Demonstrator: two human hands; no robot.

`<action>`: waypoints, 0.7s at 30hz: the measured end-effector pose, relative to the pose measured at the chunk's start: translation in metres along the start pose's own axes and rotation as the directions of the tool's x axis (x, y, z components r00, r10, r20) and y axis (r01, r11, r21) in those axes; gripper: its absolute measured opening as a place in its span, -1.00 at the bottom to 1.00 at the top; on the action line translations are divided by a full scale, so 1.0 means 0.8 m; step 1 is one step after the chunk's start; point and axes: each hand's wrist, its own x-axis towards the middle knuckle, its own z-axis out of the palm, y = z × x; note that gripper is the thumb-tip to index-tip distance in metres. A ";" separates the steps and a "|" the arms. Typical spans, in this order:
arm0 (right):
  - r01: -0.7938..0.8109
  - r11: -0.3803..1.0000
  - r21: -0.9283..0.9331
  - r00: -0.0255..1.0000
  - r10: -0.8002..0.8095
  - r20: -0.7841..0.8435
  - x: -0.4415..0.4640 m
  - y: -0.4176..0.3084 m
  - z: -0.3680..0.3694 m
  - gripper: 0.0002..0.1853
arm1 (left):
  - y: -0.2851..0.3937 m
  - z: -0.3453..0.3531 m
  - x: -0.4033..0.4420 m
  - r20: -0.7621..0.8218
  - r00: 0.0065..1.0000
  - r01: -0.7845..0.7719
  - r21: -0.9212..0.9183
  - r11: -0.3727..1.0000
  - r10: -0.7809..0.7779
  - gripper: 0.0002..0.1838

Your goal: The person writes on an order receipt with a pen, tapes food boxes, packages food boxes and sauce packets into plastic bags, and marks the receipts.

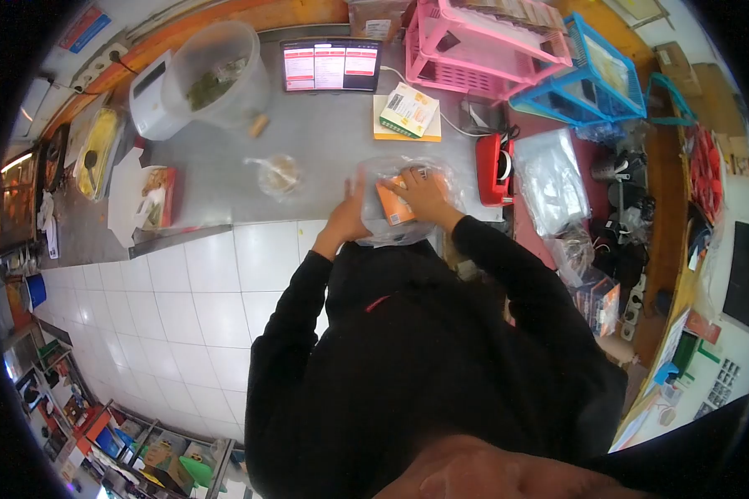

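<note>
A transparent plastic bag lies at the front edge of the grey counter, spread around an orange box. My right hand is on top of the box, its fingers over the upper side and gripping it. At the bag's left side, my left hand holds the plastic, with its fingers pointing away from me along the edge. Part of the box is hidden under my right hand. Left of the bag, a small knotted bag with pale brown contents rests on the counter.
A tablet stands at the back. Beyond my right hand are a white-green box, a red tape dispenser and a stack of plastic bags. A large tub and an open carton are at left.
</note>
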 end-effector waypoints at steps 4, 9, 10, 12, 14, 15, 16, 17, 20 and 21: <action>-0.091 0.982 0.165 0.968 0.048 0.246 -0.006 0.015 -0.035 -0.11 | 0.038 -0.037 -0.027 -0.187 0.982 -0.007 0.075 0.997 0.021 0.33; -0.145 0.950 0.278 0.685 -0.106 0.720 -0.016 0.088 -0.230 -0.39 | 0.106 -0.129 -0.073 -0.037 0.978 -0.198 0.156 0.968 0.206 -0.35; -0.139 0.917 0.373 0.769 -0.137 0.625 -0.034 0.098 -0.249 -0.44 | 0.139 -0.142 -0.075 0.019 0.983 -0.185 0.076 0.980 0.184 -0.43; -0.042 0.847 0.530 0.768 -0.312 0.560 -0.047 0.124 -0.264 -0.52 | 0.173 -0.148 -0.055 -0.047 0.916 -0.395 0.066 0.916 0.398 -0.54; -0.023 0.826 0.563 0.863 -0.268 0.428 -0.070 0.160 -0.273 -0.56 | 0.191 -0.143 -0.025 -0.203 0.947 -0.261 -0.037 0.965 0.248 -0.53; 0.005 0.814 0.581 0.898 -0.260 0.356 -0.079 0.179 -0.279 -0.58 | 0.196 -0.141 -0.015 -0.279 0.949 -0.181 -0.098 0.979 0.148 -0.52; -0.013 0.760 0.650 0.945 -0.204 0.258 -0.095 0.212 -0.292 -0.69 | 0.195 -0.137 -0.005 -0.343 0.931 -0.190 -0.165 0.968 0.125 -0.51; -0.139 0.730 0.669 0.980 0.006 0.197 -0.115 0.257 -0.297 -0.71 | 0.188 -0.128 0.005 -0.406 0.909 -0.200 -0.232 0.952 0.092 -0.49; -0.475 0.794 0.380 0.761 0.588 -0.276 -0.216 0.433 -0.313 -0.81 | 0.176 -0.102 0.018 -0.478 0.878 -0.139 -0.301 0.943 -0.022 -0.43; -0.805 0.567 0.175 0.469 0.789 -0.397 -0.249 0.479 -0.326 -0.80 | 0.173 -0.095 0.020 -0.484 0.873 -0.101 -0.301 0.948 -0.061 -0.41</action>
